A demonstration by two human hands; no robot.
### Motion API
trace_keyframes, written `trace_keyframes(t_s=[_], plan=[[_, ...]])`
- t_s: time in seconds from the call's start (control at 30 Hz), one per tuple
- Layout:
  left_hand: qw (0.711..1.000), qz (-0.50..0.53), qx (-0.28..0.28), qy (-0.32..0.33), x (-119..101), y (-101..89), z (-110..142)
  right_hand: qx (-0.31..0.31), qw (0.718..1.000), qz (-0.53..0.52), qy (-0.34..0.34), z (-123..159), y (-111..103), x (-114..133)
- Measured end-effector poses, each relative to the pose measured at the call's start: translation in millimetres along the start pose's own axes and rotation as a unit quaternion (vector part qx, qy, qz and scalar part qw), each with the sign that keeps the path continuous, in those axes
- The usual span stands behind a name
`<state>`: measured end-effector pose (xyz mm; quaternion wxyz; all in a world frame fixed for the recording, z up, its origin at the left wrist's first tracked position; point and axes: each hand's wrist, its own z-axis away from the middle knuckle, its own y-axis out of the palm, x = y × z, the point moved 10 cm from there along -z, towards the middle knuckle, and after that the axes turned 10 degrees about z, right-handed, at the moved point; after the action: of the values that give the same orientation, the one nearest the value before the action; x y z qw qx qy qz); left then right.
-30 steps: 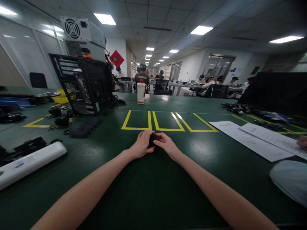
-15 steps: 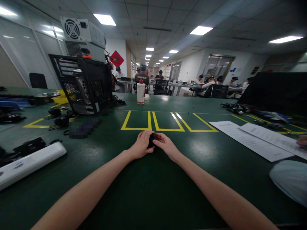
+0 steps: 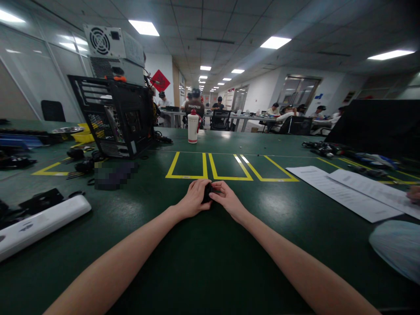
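A small black object [image 3: 207,193] is held between my two hands, just in front of the yellow tape outlines [image 3: 226,178] on the green table. Its kind I cannot make out, since fingers cover much of it. My left hand [image 3: 194,197] wraps round it from the left, thumb below and fingers over the top. From the other side, my right hand [image 3: 227,199] pinches its right edge with thumb and fingertips.
To the left stand a black computer case [image 3: 121,118] with a power supply [image 3: 111,41] on top and a white power strip [image 3: 49,225]. A white bottle [image 3: 193,127] is behind the outlines. Papers [image 3: 341,192] and another person's hand [image 3: 414,193] are at right.
Both hands stay in almost the same place. A little more of the black object shows between them, its angle slightly altered.
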<state>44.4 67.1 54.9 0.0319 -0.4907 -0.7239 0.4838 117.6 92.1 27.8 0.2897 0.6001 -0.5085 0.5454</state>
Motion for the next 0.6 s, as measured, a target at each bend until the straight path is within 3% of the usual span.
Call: trace_keyframes(t_s=[0.2,0.43,0.6], plan=[[1.000,-0.003,-0.008,0.000,0.7,-0.2,-0.5,0.026,0.999,-0.022,-0.002,0.1,4.4,-0.9],[1.000,-0.002,-0.007,0.002,-0.4,-1.1,0.0,-0.007,1.000,0.017,-0.016,1.2,-0.4,4.3],[1.000,0.001,-0.006,-0.003,0.8,-0.9,-0.4,-0.005,1.000,0.020,0.016,-1.6,-1.8,-5.7]])
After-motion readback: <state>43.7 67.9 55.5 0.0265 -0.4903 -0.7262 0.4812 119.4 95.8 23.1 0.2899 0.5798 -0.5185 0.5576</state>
